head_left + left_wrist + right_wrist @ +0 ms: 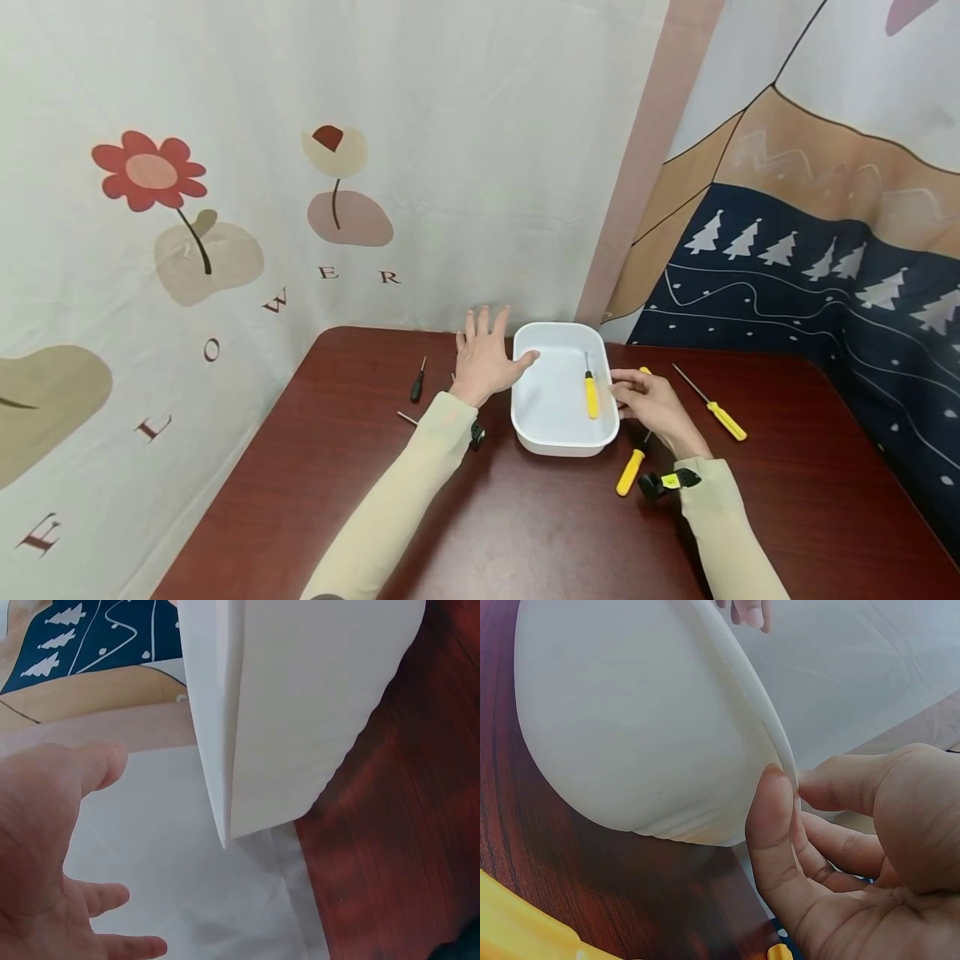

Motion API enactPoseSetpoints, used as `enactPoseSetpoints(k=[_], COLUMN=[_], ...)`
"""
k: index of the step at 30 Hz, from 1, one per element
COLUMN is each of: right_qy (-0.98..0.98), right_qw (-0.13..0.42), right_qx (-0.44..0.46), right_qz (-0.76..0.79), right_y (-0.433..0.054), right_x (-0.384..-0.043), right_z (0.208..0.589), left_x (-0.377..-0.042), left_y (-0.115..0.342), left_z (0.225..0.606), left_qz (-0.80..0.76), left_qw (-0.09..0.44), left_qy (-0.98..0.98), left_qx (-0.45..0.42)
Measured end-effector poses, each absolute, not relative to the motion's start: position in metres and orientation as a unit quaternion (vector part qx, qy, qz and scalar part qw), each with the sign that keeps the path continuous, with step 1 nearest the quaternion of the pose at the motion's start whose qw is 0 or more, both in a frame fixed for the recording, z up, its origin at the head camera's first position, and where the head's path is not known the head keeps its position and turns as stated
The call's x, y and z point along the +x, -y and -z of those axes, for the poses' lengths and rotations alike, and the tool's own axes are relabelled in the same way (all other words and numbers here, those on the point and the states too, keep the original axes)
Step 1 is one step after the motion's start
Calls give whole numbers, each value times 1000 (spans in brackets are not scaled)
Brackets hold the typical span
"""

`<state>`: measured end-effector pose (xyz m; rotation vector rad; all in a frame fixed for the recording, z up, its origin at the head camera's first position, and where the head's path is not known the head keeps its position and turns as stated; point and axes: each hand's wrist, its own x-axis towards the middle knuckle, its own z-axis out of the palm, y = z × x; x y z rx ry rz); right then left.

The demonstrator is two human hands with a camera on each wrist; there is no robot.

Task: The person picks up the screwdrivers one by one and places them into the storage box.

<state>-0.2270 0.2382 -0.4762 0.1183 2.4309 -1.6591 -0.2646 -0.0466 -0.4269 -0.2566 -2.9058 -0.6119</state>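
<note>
A white rectangular plastic tray [551, 437] stands on the table, with a yellow-handled screwdriver [592, 396] lying inside. My right hand [656, 407] pinches the tray's right rim between thumb and fingers; the right wrist view shows the rim [769, 724] between them. Fingers spread, my left hand [483, 362] hovers at the tray's left side, its thumb overlapping the left rim in the head view. From the left wrist, the tray's outer wall [300, 697] appears apart from that hand's fingers, which hold nothing.
Right of the tray lie a yellow-handled screwdriver [726, 421] and another [632, 472] nearer me; a further yellow handle [645, 370] shows behind my right hand. A black-handled screwdriver [417, 386] and a metal shaft [407, 418], partly hidden by my sleeve, lie left. A printed curtain [465, 167] hangs behind the table.
</note>
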Motion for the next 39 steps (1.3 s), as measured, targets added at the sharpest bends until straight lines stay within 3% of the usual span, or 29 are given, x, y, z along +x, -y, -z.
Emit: enactPoseSetpoints(k=[39], right_qy=[-818], right_qw=[96], right_qx=[46], right_qz=[566], right_y=[-237], right_x=[-227], right_z=[477], left_x=[-254], left_y=[117], left_z=[451], left_qz=[282], left_qw=[60], left_qy=[957], left_qx=[17])
